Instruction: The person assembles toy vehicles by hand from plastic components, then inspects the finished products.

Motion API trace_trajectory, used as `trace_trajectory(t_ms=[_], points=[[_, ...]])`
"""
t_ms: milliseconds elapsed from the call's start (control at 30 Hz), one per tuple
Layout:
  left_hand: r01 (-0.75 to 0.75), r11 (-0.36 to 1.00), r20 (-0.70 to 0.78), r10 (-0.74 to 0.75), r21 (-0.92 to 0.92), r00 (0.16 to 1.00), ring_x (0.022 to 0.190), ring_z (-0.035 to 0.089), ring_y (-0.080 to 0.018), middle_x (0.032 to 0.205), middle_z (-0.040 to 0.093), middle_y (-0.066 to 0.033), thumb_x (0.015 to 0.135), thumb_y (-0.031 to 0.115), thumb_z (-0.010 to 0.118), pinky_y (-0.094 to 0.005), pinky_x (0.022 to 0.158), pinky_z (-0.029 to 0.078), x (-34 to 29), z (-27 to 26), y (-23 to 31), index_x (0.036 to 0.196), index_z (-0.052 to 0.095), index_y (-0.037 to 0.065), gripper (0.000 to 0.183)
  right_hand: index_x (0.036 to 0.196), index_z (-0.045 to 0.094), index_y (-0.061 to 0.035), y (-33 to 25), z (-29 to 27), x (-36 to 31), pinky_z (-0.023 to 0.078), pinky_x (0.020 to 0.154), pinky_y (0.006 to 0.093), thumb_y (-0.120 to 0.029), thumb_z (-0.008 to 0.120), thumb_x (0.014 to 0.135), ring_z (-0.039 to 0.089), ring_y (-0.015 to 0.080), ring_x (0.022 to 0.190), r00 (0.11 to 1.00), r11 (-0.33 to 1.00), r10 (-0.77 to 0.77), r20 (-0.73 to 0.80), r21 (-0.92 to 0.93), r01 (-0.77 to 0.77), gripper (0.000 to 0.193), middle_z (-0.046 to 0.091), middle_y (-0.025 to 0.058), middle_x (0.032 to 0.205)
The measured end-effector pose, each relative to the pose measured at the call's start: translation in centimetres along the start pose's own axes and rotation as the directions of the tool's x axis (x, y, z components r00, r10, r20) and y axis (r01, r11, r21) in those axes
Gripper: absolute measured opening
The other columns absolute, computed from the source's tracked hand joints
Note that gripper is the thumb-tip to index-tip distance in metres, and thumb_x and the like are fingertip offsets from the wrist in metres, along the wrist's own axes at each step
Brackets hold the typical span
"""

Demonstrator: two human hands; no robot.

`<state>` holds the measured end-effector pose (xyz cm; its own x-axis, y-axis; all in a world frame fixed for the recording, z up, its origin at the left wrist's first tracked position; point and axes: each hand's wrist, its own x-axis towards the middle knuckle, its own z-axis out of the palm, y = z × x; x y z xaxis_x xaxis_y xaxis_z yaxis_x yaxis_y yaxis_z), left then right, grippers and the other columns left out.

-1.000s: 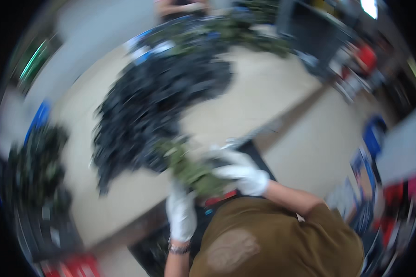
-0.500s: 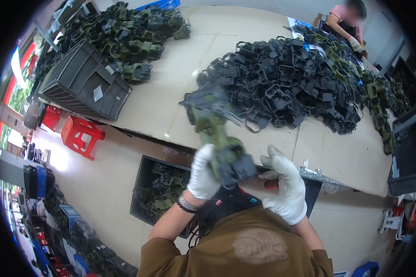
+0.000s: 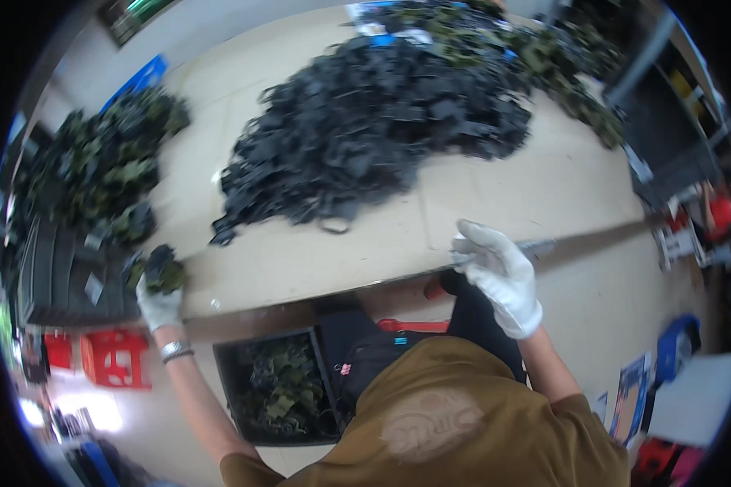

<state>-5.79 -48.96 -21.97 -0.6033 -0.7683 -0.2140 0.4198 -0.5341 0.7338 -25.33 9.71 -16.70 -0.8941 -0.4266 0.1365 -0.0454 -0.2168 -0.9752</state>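
My left hand (image 3: 158,304), in a white glove, is stretched out to the left and grips a green and black camouflage piece (image 3: 162,272) at the table's left front edge. It sits just below a heap of similar green pieces (image 3: 97,174). My right hand (image 3: 499,276), also gloved, rests at the front edge of the beige table (image 3: 495,203) with its fingers loosely curled and nothing visible in it. A large pile of black strap parts (image 3: 382,130) covers the middle of the table beyond both hands.
A black crate (image 3: 276,394) with green pieces stands on the floor under the table. A dark bin (image 3: 65,276) sits at the left, with red stools (image 3: 110,357) below it. More green pieces (image 3: 560,65) lie at the far right. Shelving stands on the right.
Both hands held the green piece together in front of me. Now the left hand has carried it out to the left edge, and the right hand has let go and dropped to the table's front edge.
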Motion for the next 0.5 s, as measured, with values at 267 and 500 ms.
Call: trace_trajectory(t_ms=[267, 500], points=[[-0.045, 0.963, -0.272, 0.120, 0.267, 0.955, 0.119, 0.061, -0.0268, 0.133, 0.063, -0.0122, 0.093, 0.040, 0.073, -0.0425, 0.103, 0.047, 4.9, -6.6, 1.7, 0.133, 0.061, 0.005, 0.055, 0.127, 0.064, -0.0002, -1.6, -7.8, 2.8, 0.054, 0.082, 0.0282, -0.009, 0.077, 0.084, 0.067, 0.0140, 0.091, 0.919, 0.798, -0.252, -0.305, -0.602, 0.019, 0.046, 0.066, 0.0114, 0.114], [-0.218, 0.905, -0.298, 0.336, 0.365, 0.893, 0.114, 0.059, -0.0272, 0.122, 0.064, -0.0146, 0.097, 0.040, 0.070, -0.0406, 0.107, 0.046, 2.4, -6.8, -1.6, 0.127, 0.060, -0.007, 0.057, 0.129, 0.066, -0.0029, -1.7, -17.0, 10.8, 0.053, 0.088, 0.0289, -0.020, 0.076, 0.089, 0.065, 0.0157, 0.102, 0.811, 0.681, -0.412, -0.415, -0.731, -0.028, 0.045, 0.068, 0.0094, 0.121]])
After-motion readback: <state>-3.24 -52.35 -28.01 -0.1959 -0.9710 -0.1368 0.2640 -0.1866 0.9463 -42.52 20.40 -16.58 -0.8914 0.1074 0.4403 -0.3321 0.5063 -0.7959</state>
